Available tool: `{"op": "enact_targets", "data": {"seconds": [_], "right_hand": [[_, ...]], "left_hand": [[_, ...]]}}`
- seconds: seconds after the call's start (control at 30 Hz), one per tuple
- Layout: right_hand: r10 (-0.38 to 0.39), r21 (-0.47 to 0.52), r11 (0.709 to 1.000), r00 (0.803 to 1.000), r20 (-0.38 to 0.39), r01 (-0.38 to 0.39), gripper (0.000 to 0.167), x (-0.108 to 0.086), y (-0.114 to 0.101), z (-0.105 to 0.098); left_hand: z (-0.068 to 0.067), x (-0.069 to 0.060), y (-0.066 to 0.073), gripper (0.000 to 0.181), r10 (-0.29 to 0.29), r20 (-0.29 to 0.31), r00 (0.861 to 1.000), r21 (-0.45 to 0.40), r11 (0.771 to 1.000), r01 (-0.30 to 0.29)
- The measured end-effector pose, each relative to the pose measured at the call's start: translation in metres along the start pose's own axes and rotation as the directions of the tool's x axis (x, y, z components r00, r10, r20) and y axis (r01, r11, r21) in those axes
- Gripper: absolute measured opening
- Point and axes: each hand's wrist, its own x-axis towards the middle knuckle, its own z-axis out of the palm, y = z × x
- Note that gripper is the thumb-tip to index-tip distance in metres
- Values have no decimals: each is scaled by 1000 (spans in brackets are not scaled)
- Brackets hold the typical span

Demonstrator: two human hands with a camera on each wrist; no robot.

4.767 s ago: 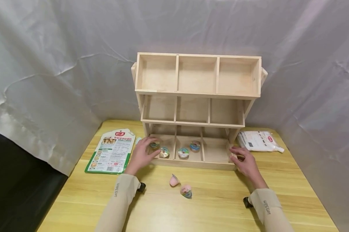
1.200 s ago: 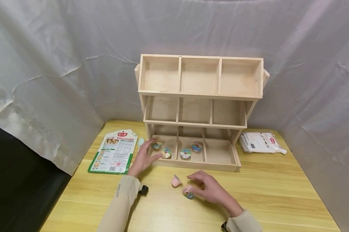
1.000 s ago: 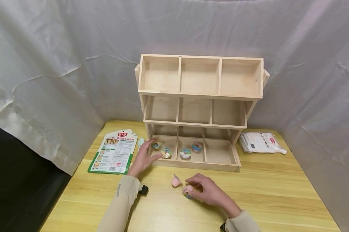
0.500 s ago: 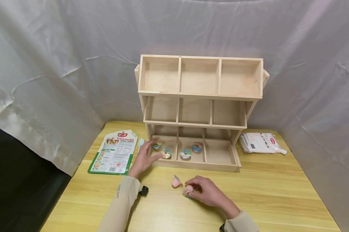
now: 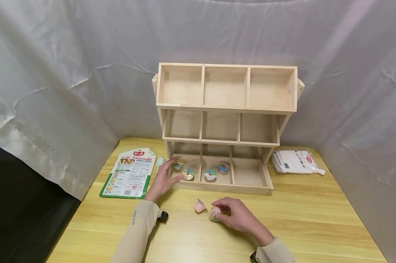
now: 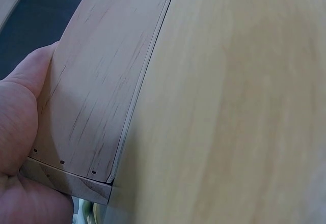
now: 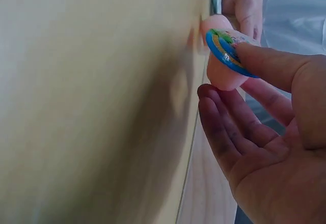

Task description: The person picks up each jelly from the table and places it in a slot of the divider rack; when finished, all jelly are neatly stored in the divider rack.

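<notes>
A three-tier wooden rack [image 5: 227, 188] stands on the table. My left hand [image 5: 161, 181] grips its bottom tray at the left end; in the left wrist view the fingers lie round the wooden end board [image 6: 86, 91]. My right hand [image 5: 236, 216] pinches a pink jelly cup [image 5: 215, 214] just in front of the rack. In the right wrist view the thumb lies on the jelly cup's blue-rimmed lid [image 7: 224, 51], with fingers under its pink body. Another pink jelly cup [image 5: 200, 206] lies on its side to the left of that hand.
Two jelly cups [image 5: 188, 174] sit in the bottom tray's left compartment. Two more jelly cups [image 5: 210, 175] are in its middle one. A white-and-green packet [image 5: 129, 173] and a pale spoon [image 5: 160, 162] lie left of the rack, a white packet [image 5: 296, 162] right.
My right hand has left the rack's right end, reached the nearer jelly cup and taken hold of it. The jelly cup has just shifted slightly up and right. My left hand stays put.
</notes>
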Motion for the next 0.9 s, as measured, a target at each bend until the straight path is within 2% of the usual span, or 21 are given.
{"op": "enact_targets", "data": {"seconds": [0.47,0.73,0.9], "right_hand": [[18,30,999,987,-159,-14,36,3,0,-22],[20,29,1000,954,-299,-12,38,9,4,-38],[8,21,1000,928,-373,0,36,12,11,-47]], "left_hand": [[2,0,-2,80,9,-10,1000,-13,1000,-9],[2,1,-4,79,24,-11,1000,-18,1000,-24],[2,1,-4,78,2,-4,1000,-19,1000,-2]]}}
